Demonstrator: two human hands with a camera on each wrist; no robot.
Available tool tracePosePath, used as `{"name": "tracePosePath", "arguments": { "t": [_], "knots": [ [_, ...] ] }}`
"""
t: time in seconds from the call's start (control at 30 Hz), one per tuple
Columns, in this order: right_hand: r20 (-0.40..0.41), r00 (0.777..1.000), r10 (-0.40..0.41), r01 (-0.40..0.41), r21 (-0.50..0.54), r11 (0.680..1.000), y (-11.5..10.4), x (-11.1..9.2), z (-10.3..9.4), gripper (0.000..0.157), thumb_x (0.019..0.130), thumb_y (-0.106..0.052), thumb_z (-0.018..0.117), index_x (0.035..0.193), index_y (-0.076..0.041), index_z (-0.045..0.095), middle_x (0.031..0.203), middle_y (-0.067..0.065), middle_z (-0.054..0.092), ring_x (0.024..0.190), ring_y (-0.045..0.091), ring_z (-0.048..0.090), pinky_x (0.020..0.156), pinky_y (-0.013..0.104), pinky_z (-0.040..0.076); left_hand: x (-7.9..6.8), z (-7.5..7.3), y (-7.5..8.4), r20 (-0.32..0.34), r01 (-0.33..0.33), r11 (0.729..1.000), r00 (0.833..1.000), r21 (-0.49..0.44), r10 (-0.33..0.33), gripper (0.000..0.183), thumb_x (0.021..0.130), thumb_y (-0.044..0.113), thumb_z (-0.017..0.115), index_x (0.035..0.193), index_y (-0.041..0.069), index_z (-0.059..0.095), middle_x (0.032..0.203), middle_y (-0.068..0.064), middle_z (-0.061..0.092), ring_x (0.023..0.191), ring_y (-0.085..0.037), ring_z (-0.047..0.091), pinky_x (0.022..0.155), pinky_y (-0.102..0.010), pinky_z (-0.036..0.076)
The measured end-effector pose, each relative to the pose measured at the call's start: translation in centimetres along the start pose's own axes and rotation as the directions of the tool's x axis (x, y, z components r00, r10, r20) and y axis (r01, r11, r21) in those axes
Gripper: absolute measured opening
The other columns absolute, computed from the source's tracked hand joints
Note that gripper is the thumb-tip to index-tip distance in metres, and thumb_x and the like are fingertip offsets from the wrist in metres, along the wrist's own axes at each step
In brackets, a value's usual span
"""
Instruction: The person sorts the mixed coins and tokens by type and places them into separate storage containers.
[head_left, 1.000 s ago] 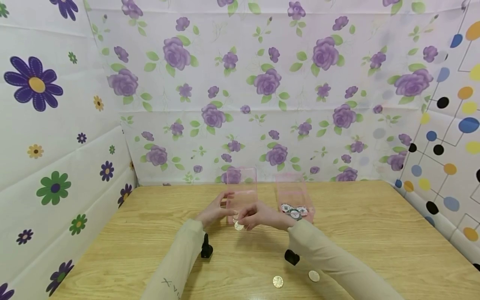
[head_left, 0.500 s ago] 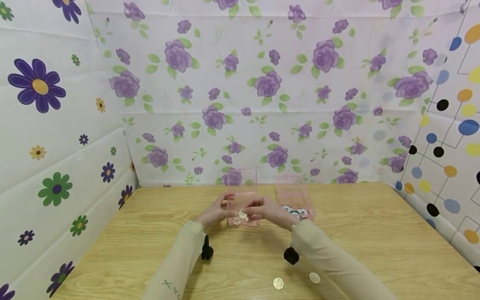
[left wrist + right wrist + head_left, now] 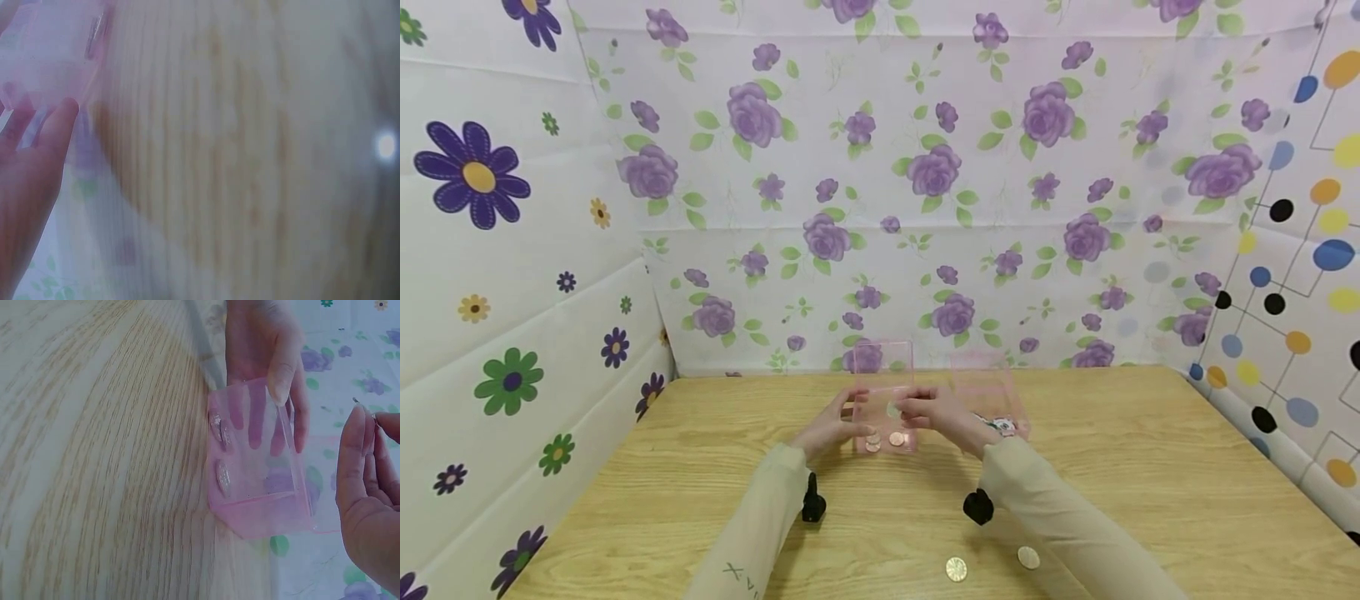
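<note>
A clear pink plastic box (image 3: 874, 410) stands at the table's middle with its lid raised behind it. My left hand (image 3: 831, 425) holds its left side, the thumb at the rim and the fingers along the outer wall, seen through the plastic in the right wrist view. Inside lie a few gold coins (image 3: 223, 477), two of them overlapping. Above the box's right part, my right hand (image 3: 936, 415) pinches another gold coin (image 3: 892, 410) between thumb and fingertips. That coin shows edge-on in the right wrist view, apart from the box.
To the right stands a second open pink box (image 3: 1017, 408) with several round white-and-dark chips (image 3: 1003, 427), partly hidden behind my right hand. Two gold coins, one left (image 3: 957, 569) and one right (image 3: 1028, 557), lie near the table's front. Patterned cloth walls (image 3: 880, 167) enclose the table (image 3: 1112, 467).
My right hand has moved from the box's front edge back and up over it, carrying the coin and turning it. The left hand has stayed at the box's side.
</note>
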State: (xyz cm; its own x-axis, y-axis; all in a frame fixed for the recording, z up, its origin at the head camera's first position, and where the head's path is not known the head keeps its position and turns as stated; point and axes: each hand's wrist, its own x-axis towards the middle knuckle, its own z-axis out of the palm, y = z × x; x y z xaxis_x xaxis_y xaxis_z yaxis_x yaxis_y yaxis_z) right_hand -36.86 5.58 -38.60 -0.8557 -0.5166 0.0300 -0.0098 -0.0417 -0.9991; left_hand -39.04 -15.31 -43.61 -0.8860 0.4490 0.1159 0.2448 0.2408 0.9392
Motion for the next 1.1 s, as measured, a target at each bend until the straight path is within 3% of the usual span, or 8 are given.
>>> {"name": "tracePosePath", "arguments": {
  "t": [0.3,0.57,0.77,1.1],
  "knots": [
    [-0.040,0.999,0.001,0.001,0.042,0.999,0.2,0.6,-0.4,0.029,0.069,-0.017,0.049,0.089,0.003,0.045,0.087,0.017,0.044,0.083,0.033,0.037,0.067,0.032,0.034,-0.2,0.0,0.3,0.007,0.019,1.000,1.000,-0.015,-0.019,0.065,0.062,0.018,0.057,0.114,0.017,0.018,0.113,-0.004,0.018,0.099,-0.027,0.019,0.071,-0.037,0.028],
    [-0.103,0.993,-0.057,0.055,-0.023,0.998,2.2,3.1,-1.7,0.025,0.068,-0.022,0.050,0.083,-0.002,0.048,0.077,0.010,0.047,0.069,0.020,0.046,0.062,0.030,0.037,-0.3,0.1,0.8,-0.007,0.024,1.000,1.000,0.000,-0.024,0.062,0.062,0.018,0.057,0.112,0.021,0.021,0.112,-0.001,0.020,0.098,-0.025,0.021,0.069,-0.036,0.029],
    [-0.152,0.988,-0.005,0.004,-0.005,1.000,0.2,1.9,-0.5,0.030,0.066,-0.021,0.052,0.084,0.002,0.047,0.080,0.013,0.046,0.076,0.028,0.043,0.062,0.030,0.037,0.0,-0.1,0.4,0.010,-0.007,1.000,1.000,0.008,0.007,0.063,0.063,0.018,0.056,0.113,0.018,0.018,0.113,-0.006,0.018,0.098,-0.029,0.020,0.069,-0.036,0.029],
    [-0.158,0.987,0.028,-0.017,0.069,0.997,0.0,2.1,-0.5,0.028,0.068,-0.013,0.050,0.088,0.006,0.044,0.085,0.019,0.045,0.079,0.031,0.042,0.067,0.036,0.033,0.1,-0.1,0.0,0.007,0.003,1.000,1.000,-0.021,-0.003,0.064,0.061,0.019,0.058,0.112,0.020,0.021,0.113,-0.004,0.019,0.098,-0.028,0.021,0.069,-0.036,0.029]
  ]
}}
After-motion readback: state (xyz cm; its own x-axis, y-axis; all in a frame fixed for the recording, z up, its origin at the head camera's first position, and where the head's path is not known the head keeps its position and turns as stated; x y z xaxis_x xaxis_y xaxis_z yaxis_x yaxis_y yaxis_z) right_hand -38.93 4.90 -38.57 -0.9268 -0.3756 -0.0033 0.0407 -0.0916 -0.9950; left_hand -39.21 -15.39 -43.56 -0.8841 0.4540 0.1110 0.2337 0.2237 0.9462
